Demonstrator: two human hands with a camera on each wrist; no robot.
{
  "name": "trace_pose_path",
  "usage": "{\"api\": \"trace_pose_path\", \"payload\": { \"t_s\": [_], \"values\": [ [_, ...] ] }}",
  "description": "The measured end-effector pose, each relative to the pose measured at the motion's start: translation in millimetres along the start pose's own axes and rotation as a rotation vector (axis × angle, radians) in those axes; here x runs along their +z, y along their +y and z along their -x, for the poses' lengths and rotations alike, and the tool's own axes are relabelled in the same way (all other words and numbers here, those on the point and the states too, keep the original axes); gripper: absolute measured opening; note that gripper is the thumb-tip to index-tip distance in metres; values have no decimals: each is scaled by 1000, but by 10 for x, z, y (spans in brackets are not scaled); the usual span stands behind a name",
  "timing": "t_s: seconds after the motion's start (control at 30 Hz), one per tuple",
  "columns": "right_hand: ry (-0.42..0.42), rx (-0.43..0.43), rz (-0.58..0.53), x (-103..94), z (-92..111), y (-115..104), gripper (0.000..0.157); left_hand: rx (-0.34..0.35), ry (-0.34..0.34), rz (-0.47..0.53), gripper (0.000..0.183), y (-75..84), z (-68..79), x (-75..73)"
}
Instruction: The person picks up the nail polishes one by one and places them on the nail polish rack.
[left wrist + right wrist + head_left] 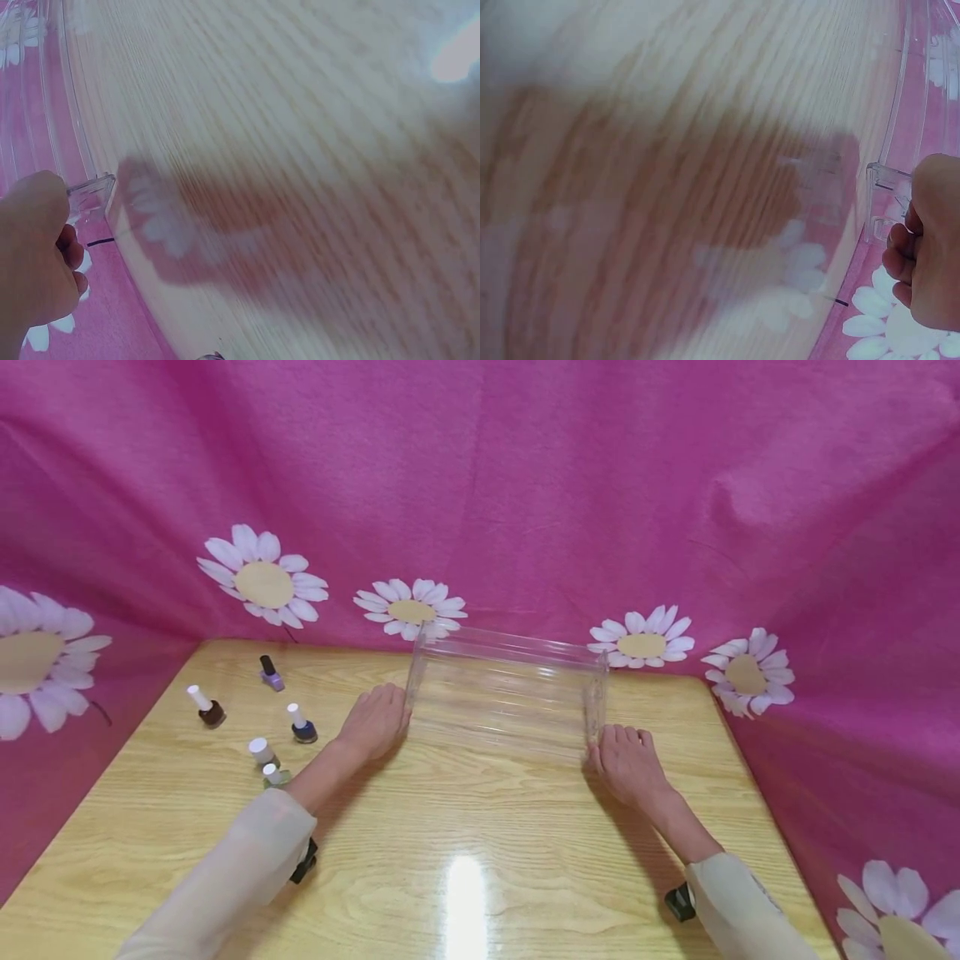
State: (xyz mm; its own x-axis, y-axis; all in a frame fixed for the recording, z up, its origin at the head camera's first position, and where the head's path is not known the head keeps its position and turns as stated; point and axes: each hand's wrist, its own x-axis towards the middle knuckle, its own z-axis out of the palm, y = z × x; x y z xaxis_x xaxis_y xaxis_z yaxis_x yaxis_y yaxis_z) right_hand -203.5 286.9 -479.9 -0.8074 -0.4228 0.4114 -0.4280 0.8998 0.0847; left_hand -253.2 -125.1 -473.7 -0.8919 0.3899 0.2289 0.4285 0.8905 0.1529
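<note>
A clear plastic tiered display rack (506,693) stands near the back of the table, between two hands. The left hand (377,720) grips its left end panel with curled fingers. At the opposite end, the right hand (630,762) pinches the lower front corner of the side panel. In the left wrist view, the left hand (37,255) wraps round the rack's edge (94,187). The right wrist view has the right hand (937,247) with fingers curled at the clear panel (885,176). Whether the rack's base touches the table cannot be told.
Left of the left arm stand several nail polish bottles: purple with a black cap (272,677), dark brown (213,715), blue (303,731), a white-capped one (262,750) and a green one (273,775) partly behind the forearm. Pink flowered cloth (525,485) borders the wooden table (390,860).
</note>
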Motion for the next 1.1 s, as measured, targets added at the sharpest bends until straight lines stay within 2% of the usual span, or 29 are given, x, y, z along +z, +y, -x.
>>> {"api": "trace_pose_path", "payload": {
  "t_s": [0.2, 0.47, 0.73, 0.97, 1.1],
  "values": [
    [27, -10, -15, 16, -72, -35, 26, -18, 8, -4, 18, -47, 54, -22],
    [-21, -8, -29, 45, -155, -88, 25, -58, -6, -2, 19, -78, 121, -71],
    [-93, 25, -33, 90, -217, -116, 25, -79, -2, -1, 19, -124, 156, -52],
    [-19, 16, -40, 144, -207, -135, 26, -72, 11, 10, 19, -130, 180, -39],
    [-11, 13, -44, 152, -195, -143, 26, -74, 3, 2, 19, -133, 181, -19]
  ]
}}
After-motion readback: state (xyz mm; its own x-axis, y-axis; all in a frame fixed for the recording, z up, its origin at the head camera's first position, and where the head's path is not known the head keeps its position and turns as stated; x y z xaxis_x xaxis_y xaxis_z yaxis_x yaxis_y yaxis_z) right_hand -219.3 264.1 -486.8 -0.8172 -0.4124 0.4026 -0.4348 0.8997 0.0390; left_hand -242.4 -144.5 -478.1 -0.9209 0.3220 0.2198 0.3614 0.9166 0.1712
